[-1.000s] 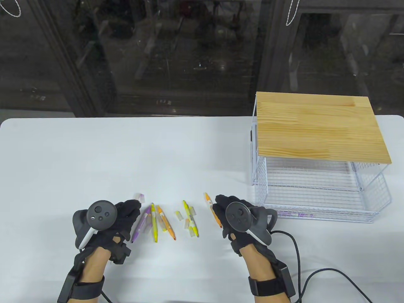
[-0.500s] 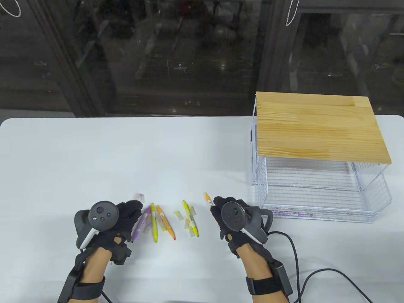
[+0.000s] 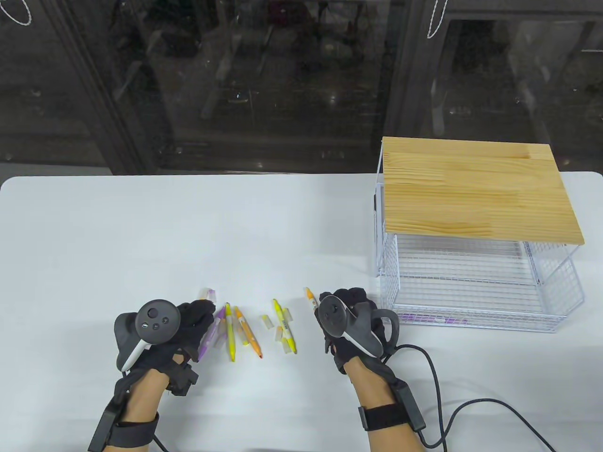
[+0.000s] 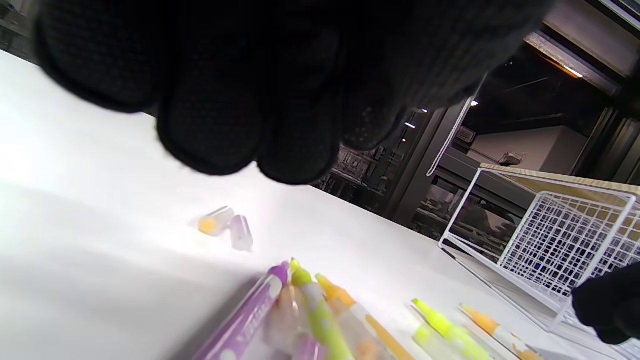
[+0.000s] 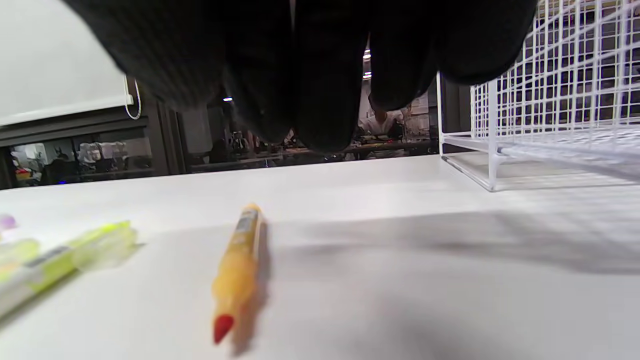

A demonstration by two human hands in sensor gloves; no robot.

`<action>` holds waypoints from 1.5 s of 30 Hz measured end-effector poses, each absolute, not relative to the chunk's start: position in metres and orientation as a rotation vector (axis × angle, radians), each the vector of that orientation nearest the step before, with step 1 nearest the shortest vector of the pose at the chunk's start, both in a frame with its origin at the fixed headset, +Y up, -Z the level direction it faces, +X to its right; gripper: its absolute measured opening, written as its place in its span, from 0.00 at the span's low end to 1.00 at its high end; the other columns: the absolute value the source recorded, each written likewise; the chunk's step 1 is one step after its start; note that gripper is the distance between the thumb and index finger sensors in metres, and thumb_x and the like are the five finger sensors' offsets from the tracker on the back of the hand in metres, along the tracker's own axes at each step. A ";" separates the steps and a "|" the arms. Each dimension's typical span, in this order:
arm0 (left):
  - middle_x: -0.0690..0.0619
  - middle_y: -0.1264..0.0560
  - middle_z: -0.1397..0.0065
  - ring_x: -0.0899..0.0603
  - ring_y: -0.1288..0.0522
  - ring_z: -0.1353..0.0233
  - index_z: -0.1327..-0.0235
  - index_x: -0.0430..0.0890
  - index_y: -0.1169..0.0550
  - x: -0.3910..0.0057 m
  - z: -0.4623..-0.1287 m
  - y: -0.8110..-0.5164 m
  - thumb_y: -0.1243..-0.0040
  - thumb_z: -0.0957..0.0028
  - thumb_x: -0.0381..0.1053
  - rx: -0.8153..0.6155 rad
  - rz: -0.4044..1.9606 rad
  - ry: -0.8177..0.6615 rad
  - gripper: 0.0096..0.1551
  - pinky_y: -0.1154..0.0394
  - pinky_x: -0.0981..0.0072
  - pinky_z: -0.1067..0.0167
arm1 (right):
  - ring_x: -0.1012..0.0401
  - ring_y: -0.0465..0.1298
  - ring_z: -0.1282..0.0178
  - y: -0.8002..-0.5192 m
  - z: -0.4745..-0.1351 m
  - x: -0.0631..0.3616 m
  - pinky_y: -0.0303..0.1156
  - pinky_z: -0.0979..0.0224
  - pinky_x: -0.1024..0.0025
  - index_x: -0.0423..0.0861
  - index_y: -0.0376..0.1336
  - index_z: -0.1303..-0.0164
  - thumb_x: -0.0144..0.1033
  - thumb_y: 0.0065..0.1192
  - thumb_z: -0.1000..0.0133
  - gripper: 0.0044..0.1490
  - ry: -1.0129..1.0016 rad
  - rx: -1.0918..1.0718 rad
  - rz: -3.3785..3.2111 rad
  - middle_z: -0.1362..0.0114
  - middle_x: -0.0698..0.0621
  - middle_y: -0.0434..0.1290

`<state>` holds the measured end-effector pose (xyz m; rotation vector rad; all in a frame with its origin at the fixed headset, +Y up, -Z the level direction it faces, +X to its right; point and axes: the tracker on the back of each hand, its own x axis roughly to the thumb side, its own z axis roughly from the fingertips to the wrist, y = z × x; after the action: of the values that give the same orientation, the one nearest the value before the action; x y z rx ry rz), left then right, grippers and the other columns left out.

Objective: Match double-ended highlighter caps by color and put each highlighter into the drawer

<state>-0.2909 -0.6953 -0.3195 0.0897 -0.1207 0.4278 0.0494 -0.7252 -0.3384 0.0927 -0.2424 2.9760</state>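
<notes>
Since a second ago my right hand [image 3: 346, 322] has drifted slightly left and rolled over the lone orange double-ended highlighter [image 3: 309, 296], so only its far tip shows in the table view; my left hand [image 3: 181, 329] has crept a little toward the purple highlighter [image 3: 210, 335] at the edge of the pile. In the right wrist view the orange highlighter [image 5: 236, 267] lies flat on the white counter [image 3: 141, 235], uncapped, red tip towards the camera, with my fingers [image 5: 320, 90] hanging above it and apart from it. My right grip is released and holds nothing. The left fingers [image 4: 215, 125] hang loosely above the pile, also holding nothing.

The step in hand, as I judge it, is picking up this orange pen to cap it. To do it well I should lower the right fingers straight down and pinch the barrel near its middle, clear of the wet tip, so both ends stay free for caps. A small clear cap with an orange end [image 4: 214, 221] lies beside a purple-tinted one [image 4: 241, 233] beyond the pile, near my left hand; that hand should fetch the orange one. More clear caps [image 3: 281, 332] lie around the yellow-green highlighters [image 3: 284, 326].

The white wire drawer [image 3: 471, 287] under the wooden top stands pulled open to the right, with something purple already at its front edge.
</notes>
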 end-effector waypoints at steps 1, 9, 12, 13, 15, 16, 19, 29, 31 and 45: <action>0.50 0.11 0.46 0.37 0.14 0.50 0.46 0.54 0.14 -0.291 -0.320 -0.695 0.36 0.57 0.58 0.088 0.426 -0.122 0.26 0.20 0.39 0.52 | 0.42 0.69 0.32 -0.727 -0.340 0.048 0.68 0.34 0.46 0.54 0.74 0.38 0.53 0.67 0.49 0.30 -0.232 0.084 2.992 0.33 0.48 0.78; 0.50 0.11 0.46 0.37 0.14 0.50 0.46 0.54 0.14 -0.289 -0.320 -0.696 0.36 0.57 0.58 0.081 0.424 -0.124 0.26 0.20 0.39 0.52 | 0.43 0.67 0.33 -0.741 -0.351 0.040 0.66 0.34 0.47 0.54 0.74 0.38 0.54 0.68 0.50 0.31 -0.176 0.043 3.067 0.35 0.50 0.79; 0.50 0.11 0.46 0.37 0.14 0.50 0.46 0.54 0.14 -0.289 -0.321 -0.697 0.36 0.57 0.58 0.079 0.425 -0.124 0.26 0.20 0.39 0.52 | 0.43 0.67 0.33 -0.745 -0.352 0.038 0.66 0.33 0.47 0.54 0.75 0.39 0.54 0.68 0.50 0.31 -0.163 0.047 3.094 0.36 0.50 0.79; 0.50 0.11 0.46 0.37 0.14 0.50 0.46 0.54 0.14 -0.289 -0.321 -0.697 0.36 0.57 0.58 0.077 0.424 -0.124 0.26 0.20 0.39 0.52 | 0.43 0.67 0.33 -0.746 -0.352 0.036 0.66 0.34 0.47 0.54 0.75 0.39 0.54 0.68 0.50 0.31 -0.163 0.048 3.099 0.37 0.50 0.79; 0.50 0.11 0.46 0.37 0.14 0.50 0.46 0.54 0.14 -0.288 -0.321 -0.697 0.36 0.57 0.58 0.075 0.422 -0.125 0.26 0.20 0.39 0.52 | 0.43 0.67 0.33 -0.747 -0.352 0.033 0.66 0.34 0.47 0.54 0.75 0.40 0.54 0.69 0.50 0.30 -0.162 0.054 3.115 0.37 0.50 0.79; 0.50 0.11 0.46 0.37 0.14 0.50 0.46 0.54 0.14 -0.288 -0.321 -0.697 0.36 0.57 0.58 0.074 0.421 -0.125 0.26 0.20 0.39 0.52 | 0.43 0.68 0.33 -0.748 -0.352 0.032 0.66 0.34 0.47 0.54 0.75 0.41 0.54 0.69 0.50 0.30 -0.166 0.057 3.129 0.38 0.50 0.79; 0.50 0.11 0.46 0.37 0.14 0.50 0.46 0.54 0.14 -0.288 -0.321 -0.697 0.36 0.57 0.58 0.072 0.425 -0.124 0.26 0.20 0.39 0.52 | 0.44 0.69 0.34 -0.750 -0.353 0.027 0.67 0.35 0.47 0.55 0.76 0.43 0.55 0.71 0.51 0.28 -0.169 0.053 3.175 0.40 0.51 0.80; 0.50 0.11 0.46 0.37 0.14 0.50 0.46 0.54 0.14 -0.288 -0.321 -0.698 0.36 0.57 0.58 0.066 0.422 -0.123 0.26 0.20 0.39 0.52 | 0.44 0.72 0.36 -0.747 -0.351 0.025 0.69 0.37 0.47 0.55 0.79 0.53 0.55 0.71 0.52 0.23 -0.163 0.002 3.227 0.46 0.53 0.82; 0.50 0.11 0.46 0.37 0.14 0.50 0.46 0.54 0.14 -0.288 -0.321 -0.698 0.37 0.57 0.58 0.065 0.421 -0.123 0.26 0.20 0.39 0.52 | 0.44 0.72 0.37 -0.746 -0.351 0.025 0.69 0.37 0.47 0.55 0.79 0.53 0.55 0.72 0.52 0.23 -0.151 -0.021 3.254 0.46 0.53 0.82; 0.50 0.11 0.46 0.37 0.14 0.50 0.46 0.54 0.14 -0.289 -0.321 -0.697 0.37 0.57 0.58 0.064 0.425 -0.119 0.26 0.20 0.39 0.52 | 0.41 0.69 0.35 -0.746 -0.354 0.030 0.67 0.37 0.45 0.51 0.78 0.50 0.52 0.74 0.52 0.25 -0.029 -0.093 3.279 0.44 0.48 0.81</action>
<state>-0.2886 -0.6973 -0.3206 0.0636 -0.1193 0.4247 0.0296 -0.7459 -0.3539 -0.0927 -0.0295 3.2786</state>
